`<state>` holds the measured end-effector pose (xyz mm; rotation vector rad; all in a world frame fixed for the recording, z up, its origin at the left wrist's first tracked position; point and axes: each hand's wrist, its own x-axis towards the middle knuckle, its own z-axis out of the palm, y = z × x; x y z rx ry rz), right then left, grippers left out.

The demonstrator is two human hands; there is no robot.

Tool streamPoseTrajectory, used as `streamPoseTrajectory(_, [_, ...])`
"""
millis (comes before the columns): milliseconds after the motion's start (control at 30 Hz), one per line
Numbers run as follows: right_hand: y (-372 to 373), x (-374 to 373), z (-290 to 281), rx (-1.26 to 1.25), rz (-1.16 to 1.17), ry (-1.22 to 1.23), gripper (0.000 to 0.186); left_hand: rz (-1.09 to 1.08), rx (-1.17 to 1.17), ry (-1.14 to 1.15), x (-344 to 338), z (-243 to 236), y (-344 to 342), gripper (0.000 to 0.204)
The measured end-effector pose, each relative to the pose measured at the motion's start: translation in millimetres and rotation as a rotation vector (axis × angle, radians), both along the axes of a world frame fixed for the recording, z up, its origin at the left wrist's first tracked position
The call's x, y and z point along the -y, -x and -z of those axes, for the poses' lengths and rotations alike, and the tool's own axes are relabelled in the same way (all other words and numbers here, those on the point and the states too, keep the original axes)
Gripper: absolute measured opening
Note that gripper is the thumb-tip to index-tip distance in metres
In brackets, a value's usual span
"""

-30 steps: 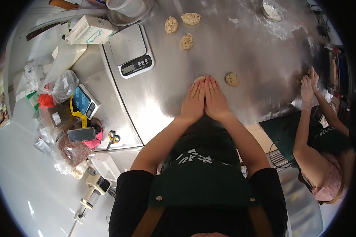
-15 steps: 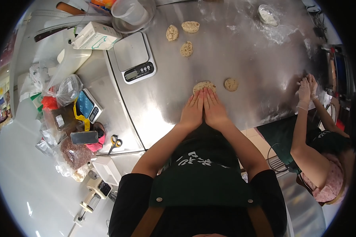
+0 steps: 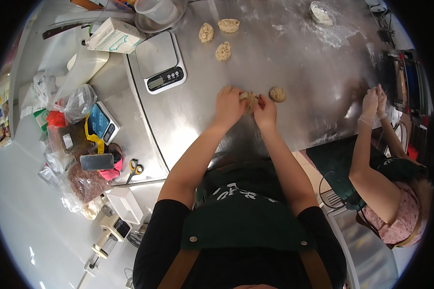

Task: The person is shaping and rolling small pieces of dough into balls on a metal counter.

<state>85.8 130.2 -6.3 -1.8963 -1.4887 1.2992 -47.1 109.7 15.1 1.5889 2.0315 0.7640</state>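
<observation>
A speckled piece of dough [image 3: 248, 102] lies on the steel table between my two hands. My left hand [image 3: 230, 105] grips its left side with curled fingers. From the right, my right hand [image 3: 265, 111] pinches the dough's other edge between thumb and fingers. Just beyond the right hand rests a round dough ball [image 3: 277, 94], apart from it. Farther off lie three shaped pieces: one dough piece [image 3: 206, 32] at the left, an oval dough piece [image 3: 228, 25] beside it, and another dough piece [image 3: 223, 51] nearer to me.
A kitchen scale [image 3: 160, 62] stands at left, with a carton [image 3: 115, 36] and plastic tub behind it. Scissors [image 3: 135, 169], a phone [image 3: 97, 162] and a second scale [image 3: 104, 123] lie farther left. A flour bowl [image 3: 322, 13] sits far right. A co-worker's gloved hands [image 3: 375, 102] are at right.
My hands were side by side, flat over the dough; they have parted to its two sides and now grip it with bent fingers. The view has shifted slightly.
</observation>
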Motion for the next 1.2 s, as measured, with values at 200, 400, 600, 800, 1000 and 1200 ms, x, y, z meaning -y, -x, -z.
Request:
streamPoseTrajectory(200, [-3.7, 3.6, -28.1, 0.035, -0.228, -0.085, 0.021, 0.01, 0.116, 0.219, 14.4, -32.8, 13.0, 0.02])
streamPoseTrajectory(400, [-1.1, 26.7, -28.9, 0.134, -0.389, -0.337, 0.014, 0.092, 0.148, -0.017, 32.2, -2.9, 21.0, 0.021])
streamPoseTrajectory(600, [-0.5, -12.8, -19.5, -0.062, -0.427, -0.066, 0.023, 0.329, 0.254, -0.043, 27.9, 3.3, 27.0, 0.023])
streamPoseTrajectory(800, [43.3, -4.1, 1.0, -0.125, -0.158, -0.557, 0.012, 0.294, 0.241, -0.063, 30.7, 7.8, 25.7, 0.026])
streamPoseTrajectory(1000, [46.3, 14.4, 4.2, 0.257, -0.192, -0.821, 0.01, 0.119, 0.197, -0.042, 48.8, 4.3, 27.3, 0.03])
streamPoseTrajectory(1200, [34.0, -2.3, 2.6, 0.11, -0.194, -0.534, 0.012, 0.07, 0.127, 0.012, 54.8, 0.0, 17.7, 0.03])
